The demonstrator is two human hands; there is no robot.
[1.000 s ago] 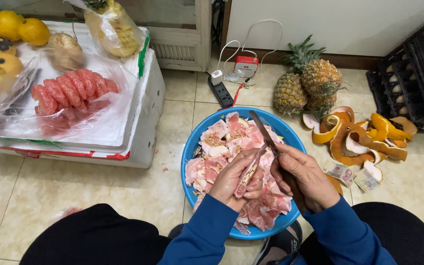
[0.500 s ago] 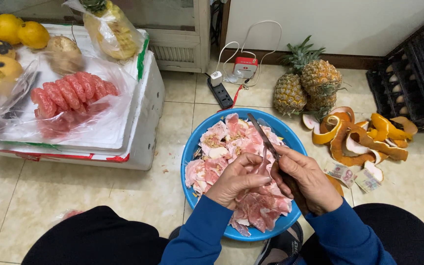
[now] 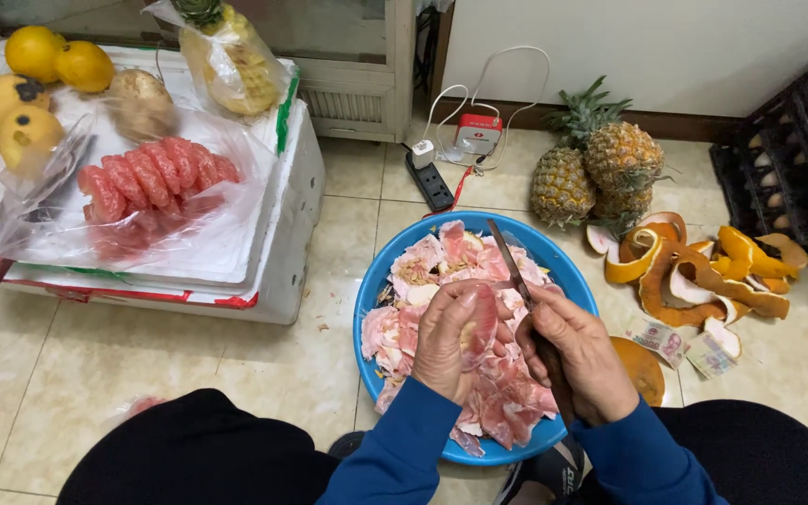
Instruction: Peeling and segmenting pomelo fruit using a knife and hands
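Left hand [image 3: 449,344], fingers curled shut around a pink, pithy pomelo segment [image 3: 480,329], holds it low over the round blue plastic basin [image 3: 367,297]. Right hand [image 3: 584,357] is closed on the dark handle of a slim kitchen knife [image 3: 512,265], whose blade slants up and away from the wrist and passes just beside the held segment.

Reading from left to right: a white foam box [image 3: 278,257] carries yellow citrus fruits [image 3: 53,61] and, under clear plastic film, a row of peeled red-pink pomelo wedges [image 3: 156,178]; next comes the basin on the tiled floor, heaped with pink membrane scraps [image 3: 507,407]; then two whole pineapples [image 3: 596,168]; then a pile of orange, white-lined peel strips [image 3: 694,271].

Technique, as judged from this position: the membrane peels most cleanly when the blade tip only nicks the skin along the segment's edge and the thumb then lifts it away. The left fingertips should stay behind the cutting edge (the two hands sit very close here, so a slip would meet skin quickly). A light left grip spares the juice sacs from crushing. Keeping the work directly above the basin lets the scraps fall among the others and not onto the floor. Whether the edge touches the segment cannot be told.
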